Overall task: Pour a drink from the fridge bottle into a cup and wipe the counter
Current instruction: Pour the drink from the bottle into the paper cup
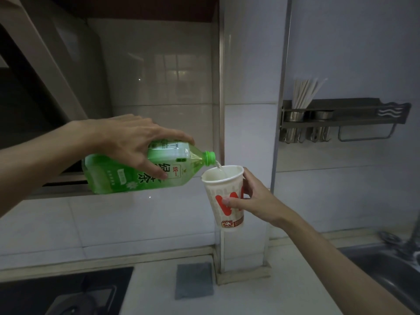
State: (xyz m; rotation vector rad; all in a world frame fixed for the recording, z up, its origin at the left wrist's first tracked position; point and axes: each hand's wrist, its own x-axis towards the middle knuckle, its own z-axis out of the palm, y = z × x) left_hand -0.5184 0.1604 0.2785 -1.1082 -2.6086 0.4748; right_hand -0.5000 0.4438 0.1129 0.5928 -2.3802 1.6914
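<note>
Head view: tilted bottle (141, 170) streams pale drink into cup (223, 196).

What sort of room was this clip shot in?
Most likely a home kitchen: a steel sink with tap at right, a black hob at lower left, and a wall rack holding chopsticks.

Green tea bottle (145, 169) tipped over paper cup (223, 196), both in mid-air above white counter (250, 296).
Bottle near horizontal, uncapped neck at cup rim, thin pale stream entering. Cup white with red print, upright. Grey cloth (194, 280) flat on counter below.
</note>
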